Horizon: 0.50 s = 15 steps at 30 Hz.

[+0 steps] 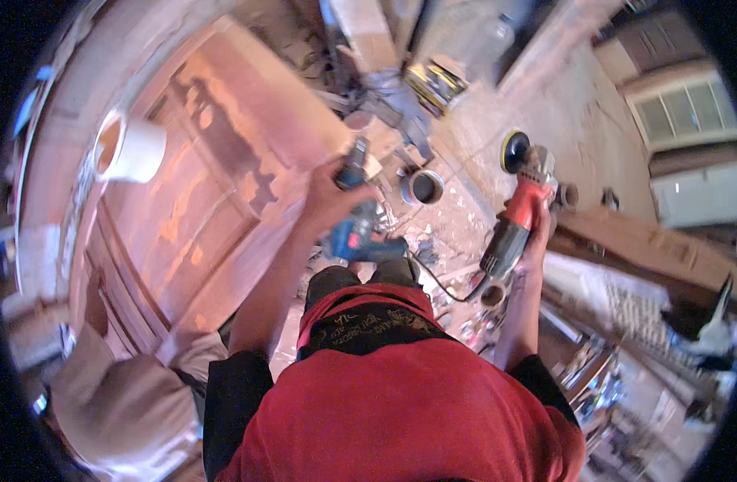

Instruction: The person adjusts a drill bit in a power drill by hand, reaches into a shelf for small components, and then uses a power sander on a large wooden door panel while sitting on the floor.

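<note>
A red-and-grey grinder (519,217), a blue drill (356,229), a white bucket (131,149), a reddish-brown wooden door (200,161).

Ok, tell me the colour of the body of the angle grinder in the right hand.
Red and grey angle grinder, black disc; head view shows it.

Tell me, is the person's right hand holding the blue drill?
No, the right hand grips a red grinder, while the left hand holds the blue drill.

White bucket (131,149) on wooden door panel (216,136). Round tin (424,186) on littered floor (465,217). Louvred cabinet (682,112) at right. Beige cloth (127,410) lower left.
</note>
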Tool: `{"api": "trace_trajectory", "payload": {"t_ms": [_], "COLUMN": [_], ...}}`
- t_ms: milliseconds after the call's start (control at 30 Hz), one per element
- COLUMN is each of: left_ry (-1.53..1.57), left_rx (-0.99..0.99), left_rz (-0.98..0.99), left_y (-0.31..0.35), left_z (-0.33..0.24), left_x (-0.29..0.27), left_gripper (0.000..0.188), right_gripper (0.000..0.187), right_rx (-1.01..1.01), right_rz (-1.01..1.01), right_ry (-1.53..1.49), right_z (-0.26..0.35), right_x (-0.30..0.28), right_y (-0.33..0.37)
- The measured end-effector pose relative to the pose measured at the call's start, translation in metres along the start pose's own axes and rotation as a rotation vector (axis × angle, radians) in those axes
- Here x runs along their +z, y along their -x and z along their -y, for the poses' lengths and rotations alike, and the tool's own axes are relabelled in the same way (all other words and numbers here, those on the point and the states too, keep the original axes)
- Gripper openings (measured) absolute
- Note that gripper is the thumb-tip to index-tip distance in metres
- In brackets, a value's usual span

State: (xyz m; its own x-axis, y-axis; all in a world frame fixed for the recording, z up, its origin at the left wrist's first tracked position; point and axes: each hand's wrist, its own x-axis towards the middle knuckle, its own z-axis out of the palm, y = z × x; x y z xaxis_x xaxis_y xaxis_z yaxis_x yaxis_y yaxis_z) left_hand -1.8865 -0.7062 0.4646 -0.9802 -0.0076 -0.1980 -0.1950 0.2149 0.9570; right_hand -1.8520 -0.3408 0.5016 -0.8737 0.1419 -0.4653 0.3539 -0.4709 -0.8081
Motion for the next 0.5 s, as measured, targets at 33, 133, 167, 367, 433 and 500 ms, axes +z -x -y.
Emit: {"api": "trace_trajectory", "payload": {"t_ms": [33, 133, 167, 367, 433, 500], "left_ry": [0.128, 0.242, 0.310, 0.522, 0.586, 0.669], "left_rx": [-0.072, -0.039, -0.061, -0.123, -0.200, -0.276], "left_rz": [0.000, -0.052, -0.067, -0.245, -0.271, -0.292], "left_y": [-0.002, -0.024, -0.034, -0.056, -0.040, -0.041], "left_z": [-0.020, -0.052, -0.056, -0.006, 0.036, 0.066], "left_x": [-0.011, -0.068, -0.092, -0.206, -0.230, -0.240], "left_gripper": [0.032, 0.039, 0.042, 0.034, 0.034, 0.035], "right_gripper": [0.056, 0.063, 0.062, 0.063, 0.063, 0.062], "right_rx": [0.043, -0.158, -0.166, -0.236, -0.231, -0.261], "right_rz": [-0.042, -0.164, -0.153, -0.249, -0.252, -0.277], "right_ry": [-0.015, 0.094, 0.072, 0.007, -0.029, -0.047], "right_z": [-0.002, -0.007, -0.011, -0.038, -0.047, -0.051], "right_x": [-0.014, -0.012, -0.014, -0.022, -0.025, -0.010], "right_y": [-0.001, 0.011, 0.011, 0.033, 0.047, 0.045]}}
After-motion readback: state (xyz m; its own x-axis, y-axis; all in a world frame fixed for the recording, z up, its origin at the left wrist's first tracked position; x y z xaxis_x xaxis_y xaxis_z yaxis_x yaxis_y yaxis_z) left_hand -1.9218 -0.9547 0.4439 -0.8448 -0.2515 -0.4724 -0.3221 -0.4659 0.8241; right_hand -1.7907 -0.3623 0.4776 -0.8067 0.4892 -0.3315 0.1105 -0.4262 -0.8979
